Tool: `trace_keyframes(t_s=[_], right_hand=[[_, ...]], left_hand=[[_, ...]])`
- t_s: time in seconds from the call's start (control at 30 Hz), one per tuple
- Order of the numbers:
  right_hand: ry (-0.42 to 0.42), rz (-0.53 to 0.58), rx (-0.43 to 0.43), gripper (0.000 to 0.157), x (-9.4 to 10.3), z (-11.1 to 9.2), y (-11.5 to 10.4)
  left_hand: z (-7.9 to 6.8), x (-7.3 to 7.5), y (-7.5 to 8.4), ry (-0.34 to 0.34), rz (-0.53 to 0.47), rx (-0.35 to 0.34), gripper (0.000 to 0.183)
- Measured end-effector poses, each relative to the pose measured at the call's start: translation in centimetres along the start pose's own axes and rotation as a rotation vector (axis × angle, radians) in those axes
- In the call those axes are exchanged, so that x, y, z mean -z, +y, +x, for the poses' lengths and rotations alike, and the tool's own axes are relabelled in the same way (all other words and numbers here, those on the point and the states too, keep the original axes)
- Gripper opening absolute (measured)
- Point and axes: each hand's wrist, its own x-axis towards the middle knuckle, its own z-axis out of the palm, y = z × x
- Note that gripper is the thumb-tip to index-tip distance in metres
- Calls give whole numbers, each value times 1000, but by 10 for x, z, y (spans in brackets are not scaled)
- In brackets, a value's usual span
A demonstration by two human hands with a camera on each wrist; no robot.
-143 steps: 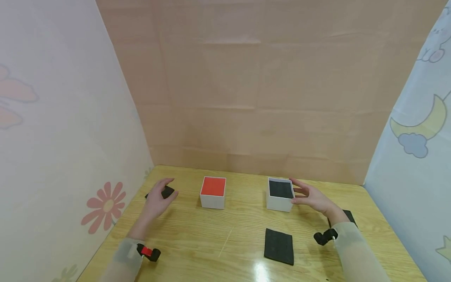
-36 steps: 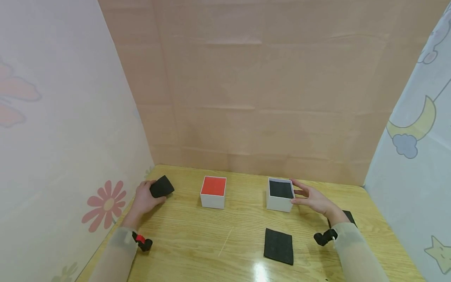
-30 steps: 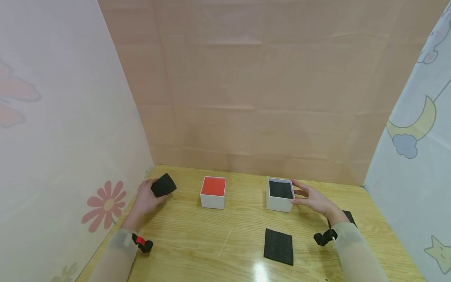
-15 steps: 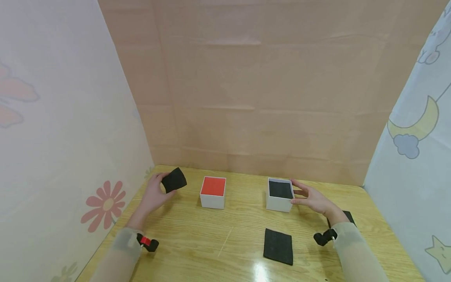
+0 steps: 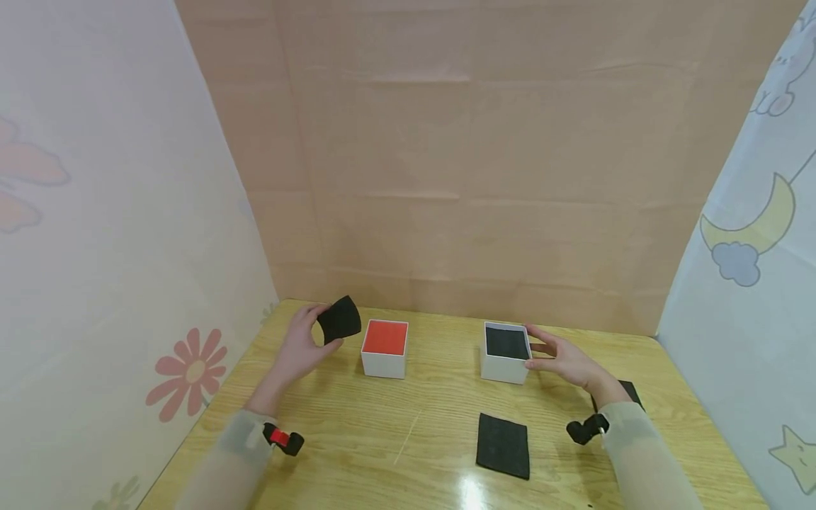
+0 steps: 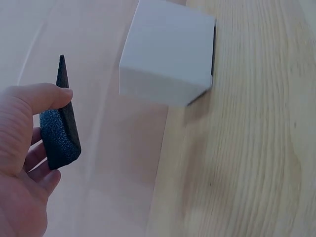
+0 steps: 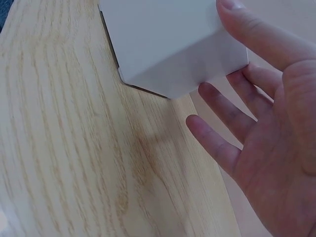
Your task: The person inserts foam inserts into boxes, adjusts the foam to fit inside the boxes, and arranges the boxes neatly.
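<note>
My left hand (image 5: 302, 346) pinches a black foam pad (image 5: 341, 319) aloft: a transfer step, I'd judge, needing steady aim next; my right hand (image 5: 565, 358), fingers apart, touches the black-filled white box (image 5: 503, 370).

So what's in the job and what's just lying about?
Likely in the job:
black foam pad, in left hand
black-filled white box, touched by right hand

Untouched, apparently lying about:
red-topped white box
flat black pad
half-hidden black piece
</note>
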Motion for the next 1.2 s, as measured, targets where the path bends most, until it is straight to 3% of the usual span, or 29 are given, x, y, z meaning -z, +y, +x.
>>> trace_keyframes(t_s=[0.67, 0.93, 1.2], right_hand=[[-26, 100, 20, 93, -2, 0, 1], [-21, 79, 10, 93, -1, -2, 1], [-17, 73, -15, 95, -2, -5, 0]], left_hand=[[13, -42, 52, -65, -98, -58, 70], [18, -58, 74, -69, -181, -105, 66], [21, -84, 96, -121, -186, -137, 66]])
